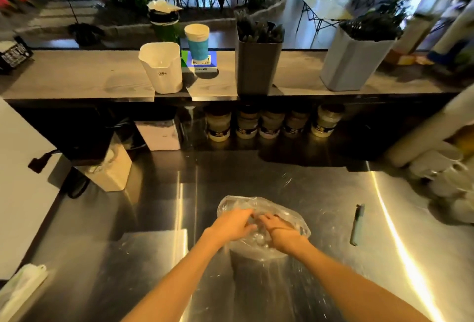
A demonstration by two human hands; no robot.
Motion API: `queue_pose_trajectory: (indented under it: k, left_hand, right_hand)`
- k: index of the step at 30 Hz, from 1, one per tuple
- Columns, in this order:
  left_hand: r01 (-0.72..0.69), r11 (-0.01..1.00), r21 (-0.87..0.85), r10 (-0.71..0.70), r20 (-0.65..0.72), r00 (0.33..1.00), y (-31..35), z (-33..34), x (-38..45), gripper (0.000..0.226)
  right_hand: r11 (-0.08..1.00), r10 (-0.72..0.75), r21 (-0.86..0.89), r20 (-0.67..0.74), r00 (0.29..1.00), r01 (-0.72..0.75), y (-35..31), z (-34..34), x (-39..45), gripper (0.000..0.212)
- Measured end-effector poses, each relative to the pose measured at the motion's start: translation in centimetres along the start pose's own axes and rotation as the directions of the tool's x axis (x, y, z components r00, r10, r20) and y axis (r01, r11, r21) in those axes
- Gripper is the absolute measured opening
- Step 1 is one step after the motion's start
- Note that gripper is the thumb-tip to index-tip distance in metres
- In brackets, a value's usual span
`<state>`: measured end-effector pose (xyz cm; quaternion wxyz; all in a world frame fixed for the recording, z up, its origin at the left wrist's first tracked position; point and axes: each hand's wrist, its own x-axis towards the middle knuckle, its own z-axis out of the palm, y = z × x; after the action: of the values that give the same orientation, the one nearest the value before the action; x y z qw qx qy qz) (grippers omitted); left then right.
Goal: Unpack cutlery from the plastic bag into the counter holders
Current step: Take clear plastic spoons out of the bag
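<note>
- Judging by how things lie, the job is only partly done: both hands are at the clear plastic bag [261, 221], which sits on the near part of the steel desk [320, 188].
- The left hand [232, 225] lies on the left side of the bag's top with its fingers curled down onto the plastic; whether that grip is clamped on a fold of film or only pressing it, I cannot tell.
- The right hand [278, 230] lies beside it on the right, fingers bent toward the same spot, its grip just as unclear.
- No cutlery can be made out through the plastic, so how much is left inside is hidden.
- On the far shelf [77, 75] stand the holders: a dark holder [257, 70] in the middle and a grey holder [355, 62] to the right, both showing dark handles at the top, so some cutlery looks to be in already.
- A white holder [161, 67] on the left of the shelf shows nothing above its rim.
- What remains, I would say, is opening the bag and carrying its contents up to that shelf.
- A utility knife [357, 224] lies on the desk, well right of the bag, untouched.
</note>
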<state>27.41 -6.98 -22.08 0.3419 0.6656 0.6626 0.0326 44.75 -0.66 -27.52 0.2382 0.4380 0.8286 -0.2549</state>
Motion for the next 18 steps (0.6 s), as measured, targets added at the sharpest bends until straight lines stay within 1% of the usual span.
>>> queue_pose_trajectory:
  k: [2,3,4,5,7,8,10,11,12,14,16,17,18]
  left_hand:
    - [0.023,0.998,-0.059,-0.023,-0.001,1.000,0.3,-0.5,0.4,0.033]
    - [0.033,0.996,-0.078,-0.034,-0.011,0.999,0.4,-0.8,0.5,0.030]
    - [0.037,0.995,-0.094,-0.039,-0.026,0.999,0.5,-1.0,0.6,0.028]
    - [0.037,0.994,-0.103,-0.042,-0.044,0.998,0.7,-1.2,0.6,0.026]
    - [0.039,0.993,-0.110,-0.047,-0.075,0.996,1.1,-1.5,0.7,0.023]
    - [0.045,0.992,-0.118,-0.055,-0.086,0.995,1.1,-1.6,0.8,0.022]
    - [0.061,0.987,-0.147,-0.076,-0.103,0.992,1.3,-1.7,0.9,0.020]
    - [0.073,0.982,-0.176,-0.092,-0.105,0.990,1.4,-1.8,0.8,0.020]
    - [0.082,0.974,-0.213,-0.108,-0.112,0.988,1.5,-1.8,0.8,0.020]
    - [0.089,0.959,-0.269,-0.130,-0.139,0.982,1.7,-1.7,0.6,0.018]
    - [0.079,0.954,-0.290,-0.137,-0.189,0.972,2.0,-1.6,0.4,0.017]
    - [0.075,0.951,-0.301,-0.145,-0.216,0.966,2.1,-1.5,0.3,0.017]
    - [0.074,0.947,-0.312,-0.154,-0.241,0.958,2.2,-1.4,0.2,0.017]
  right_hand:
    - [0.999,-0.006,-0.042,0.031,1.000,0.007,-0.4,-0.1,-0.1,0.089]
    - [0.999,-0.008,-0.039,0.019,1.000,0.009,-0.4,-0.1,-0.1,0.087]
    - [0.999,-0.004,-0.034,0.010,1.000,0.004,-0.1,0.1,0.0,0.082]
    - [0.998,-0.021,-0.067,0.004,1.000,0.021,0.2,0.3,0.2,0.072]
    - [0.979,-0.019,-0.203,-0.014,1.000,0.015,1.0,0.9,0.5,0.041]
    - [0.992,-0.034,-0.125,-0.044,0.998,0.028,1.4,1.3,0.5,0.027]
    - [0.993,0.023,0.119,-0.126,0.992,-0.008,1.0,1.1,0.1,0.026]
    - [0.981,0.033,0.194,-0.155,0.987,-0.002,0.6,0.7,0.0,0.026]
    - [0.970,0.066,0.241,-0.157,0.985,-0.026,0.5,0.4,-0.1,0.024]
    - [0.967,0.092,0.249,-0.140,0.986,-0.054,0.3,0.1,0.3,0.019]
    - [0.987,0.091,0.149,-0.160,0.983,-0.067,0.6,-0.3,0.1,0.013]
    - [0.991,0.058,0.126,-0.155,0.986,-0.038,0.6,-0.9,-0.7,0.008]
    - [0.985,0.072,0.170,-0.216,0.974,-0.036,0.2,-1.5,-1.4,0.006]
